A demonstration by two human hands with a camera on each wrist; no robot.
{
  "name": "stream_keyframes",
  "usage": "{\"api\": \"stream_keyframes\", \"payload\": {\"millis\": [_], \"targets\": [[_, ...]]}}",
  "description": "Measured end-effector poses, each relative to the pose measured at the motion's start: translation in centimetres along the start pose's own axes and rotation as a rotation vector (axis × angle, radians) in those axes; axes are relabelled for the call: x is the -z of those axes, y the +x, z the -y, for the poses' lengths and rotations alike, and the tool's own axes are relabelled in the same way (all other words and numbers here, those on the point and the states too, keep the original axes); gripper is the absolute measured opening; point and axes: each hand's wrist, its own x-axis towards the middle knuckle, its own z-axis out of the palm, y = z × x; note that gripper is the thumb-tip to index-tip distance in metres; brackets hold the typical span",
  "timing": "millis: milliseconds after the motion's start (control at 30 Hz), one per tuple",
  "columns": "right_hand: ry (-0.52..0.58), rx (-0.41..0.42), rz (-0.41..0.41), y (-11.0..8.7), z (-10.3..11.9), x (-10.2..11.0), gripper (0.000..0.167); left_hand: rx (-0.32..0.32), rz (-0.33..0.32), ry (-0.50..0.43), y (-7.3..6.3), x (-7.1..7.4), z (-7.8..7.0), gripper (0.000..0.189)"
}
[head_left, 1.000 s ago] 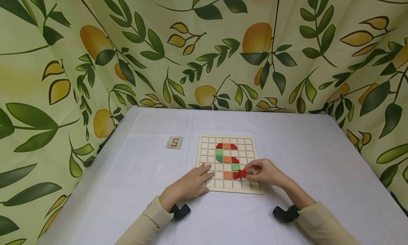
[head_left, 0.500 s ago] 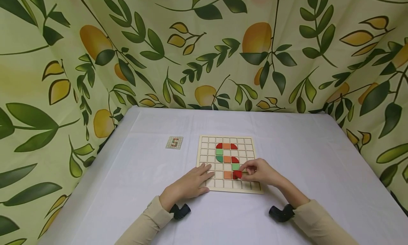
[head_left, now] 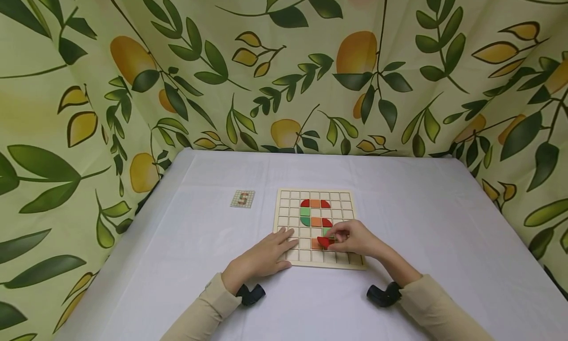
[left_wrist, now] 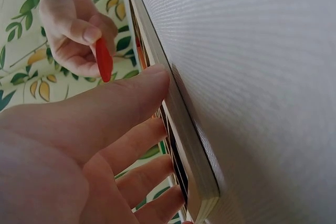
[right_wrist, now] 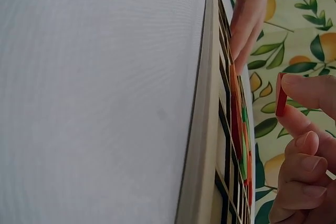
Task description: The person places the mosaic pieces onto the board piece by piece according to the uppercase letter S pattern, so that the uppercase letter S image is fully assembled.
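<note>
My right hand (head_left: 357, 240) pinches a red quarter-round tile (head_left: 324, 242) between thumb and fingertips. In both wrist views the tile (right_wrist: 281, 95) is raised off the wooden grid board (head_left: 306, 256), with its rounded edge (left_wrist: 104, 60) pointing outward. From the head, it overlaps the near end of an S-shaped row of tiles, beside an orange square tile (head_left: 315, 243). That row also has red quarter-rounds (head_left: 325, 203), a light green square (head_left: 305, 211) and a green quarter-round (head_left: 305, 221). My left hand (head_left: 266, 252) lies with spread fingers on the board's near left part, its thumb at the edge (left_wrist: 157, 77).
Left of the board, a small card (head_left: 242, 199) printed with an S pattern on a grid lies on the white tablecloth (head_left: 204, 213). Patterned fabric (head_left: 284, 85) stands behind the table and along its sides. Black curved pieces (head_left: 384, 294) sit at both wrists.
My right hand has moved left over the board with the red tile, from right of the near row to its orange square. The left hand has stayed in place.
</note>
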Motion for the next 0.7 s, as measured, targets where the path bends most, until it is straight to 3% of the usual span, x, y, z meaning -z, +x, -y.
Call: {"api": "stream_keyframes", "payload": {"millis": [700], "targets": [[0.004,0.016,0.001,1.2,0.5,-1.5,0.018,-0.009,0.0,-0.007,0.0,-0.1,0.2,0.054]]}}
